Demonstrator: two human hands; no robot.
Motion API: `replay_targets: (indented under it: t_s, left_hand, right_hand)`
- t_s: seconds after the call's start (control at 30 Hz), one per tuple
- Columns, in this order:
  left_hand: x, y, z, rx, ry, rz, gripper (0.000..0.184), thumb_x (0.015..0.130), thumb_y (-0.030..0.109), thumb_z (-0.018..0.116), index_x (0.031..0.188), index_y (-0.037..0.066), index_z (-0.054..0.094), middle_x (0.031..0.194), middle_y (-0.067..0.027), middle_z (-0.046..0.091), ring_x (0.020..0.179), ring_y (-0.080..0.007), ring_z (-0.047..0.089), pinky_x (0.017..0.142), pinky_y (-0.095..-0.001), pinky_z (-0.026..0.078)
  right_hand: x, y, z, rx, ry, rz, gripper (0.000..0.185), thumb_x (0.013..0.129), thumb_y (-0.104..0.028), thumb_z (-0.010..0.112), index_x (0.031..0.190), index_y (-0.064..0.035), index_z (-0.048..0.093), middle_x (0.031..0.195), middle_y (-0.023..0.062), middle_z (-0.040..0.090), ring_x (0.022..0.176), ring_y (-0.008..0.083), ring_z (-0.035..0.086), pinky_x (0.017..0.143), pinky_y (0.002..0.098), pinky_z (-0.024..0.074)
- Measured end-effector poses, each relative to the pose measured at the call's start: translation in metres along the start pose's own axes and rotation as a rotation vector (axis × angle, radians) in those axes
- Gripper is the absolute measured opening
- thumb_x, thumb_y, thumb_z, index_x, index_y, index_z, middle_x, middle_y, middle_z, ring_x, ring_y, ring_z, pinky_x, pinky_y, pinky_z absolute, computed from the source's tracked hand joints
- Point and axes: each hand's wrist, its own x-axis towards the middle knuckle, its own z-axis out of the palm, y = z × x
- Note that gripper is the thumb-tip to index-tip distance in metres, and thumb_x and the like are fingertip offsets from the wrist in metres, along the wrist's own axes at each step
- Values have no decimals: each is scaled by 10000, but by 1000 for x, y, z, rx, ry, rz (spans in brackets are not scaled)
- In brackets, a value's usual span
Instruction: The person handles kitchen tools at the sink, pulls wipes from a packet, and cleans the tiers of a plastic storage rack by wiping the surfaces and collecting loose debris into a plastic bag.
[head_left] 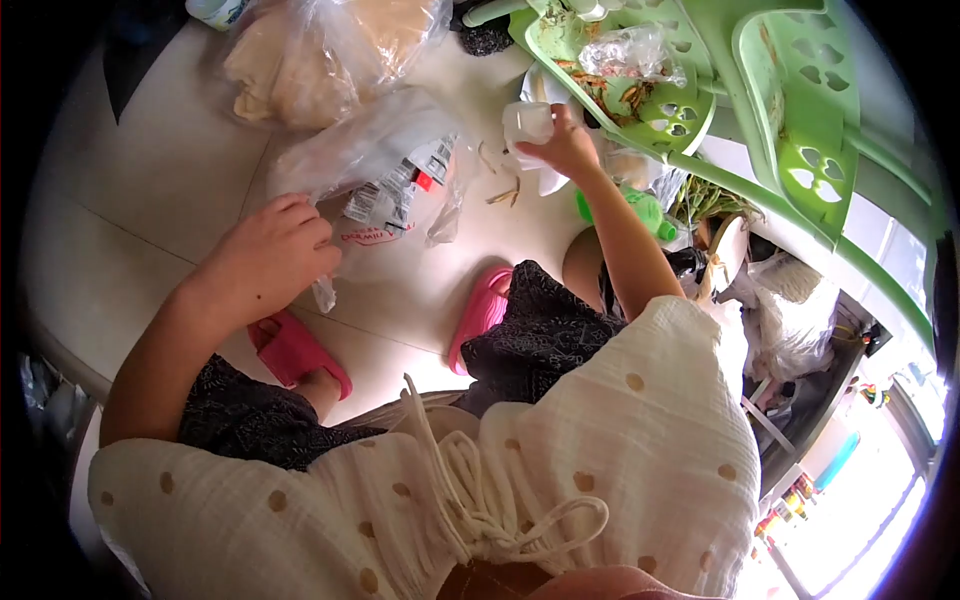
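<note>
My left hand [280,245] has its fingers curled closed at the near-left edge of a clear plastic bag [345,155], apparently pinching its film. Inside that bag lie several silver-grey printed packets [385,200], one with a red patch. My right hand [567,147] is wrapped round a small translucent white plastic container [528,124], held just above the floor left of the green rack. Under and beside the container there is white paper or plastic [548,178]; its exact kind is unclear. Small brown pod-like scraps [508,194] lie on the floor between the bag and my right hand.
A larger clear bag of tan flat pieces [310,70] stands at the back. The green plastic rack [690,165] at the right holds brown scraps and a crumpled clear bag [632,55]. A green bottle [640,212] lies beneath my right forearm. Pink slippers [300,352] are below.
</note>
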Motion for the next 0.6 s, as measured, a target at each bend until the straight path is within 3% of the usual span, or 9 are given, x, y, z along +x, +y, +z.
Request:
replay_targets:
  t_s: [0.17,0.27,0.33,0.4,0.6]
  left_hand:
    - [2,-2,1,-43,-31,-10,39,668,101,502,655,84,535,720,-41,517,818,-199,509,886,-325,365]
    - [2,-3,2,-48,-19,-24,37,671,114,517,660,84,537,719,-39,516,819,-197,509,893,-329,363]
    - [0,-3,2,-57,-40,-37,43,662,110,536,683,74,546,748,-46,523,841,-204,506,889,-334,367]
    - [0,-5,1,-58,-88,-40,94,642,93,563,727,54,561,806,-61,538,884,-221,499,876,-340,376]
    - [3,-6,1,-77,-127,-47,104,659,107,576,746,51,568,827,-65,544,905,-224,498,884,-346,373]
  right_hand:
    - [7,3,16,-57,-1,-78,860,562,-543,667,1160,-3,364,970,197,565,875,320,567,754,347,451]
    - [5,14,16,163,-25,-104,761,591,-474,695,1124,-4,421,1000,190,554,913,281,558,758,332,447]
    - [10,33,17,599,-129,-107,666,624,-388,714,1106,-11,451,1006,161,551,912,227,542,752,320,440]
    - [-3,30,-6,915,-224,-33,517,708,-296,665,1107,-34,467,965,88,548,836,187,533,728,303,436]
    - [-16,38,-23,1222,-273,355,462,772,-335,584,1126,-60,473,944,57,564,815,167,549,710,308,456]
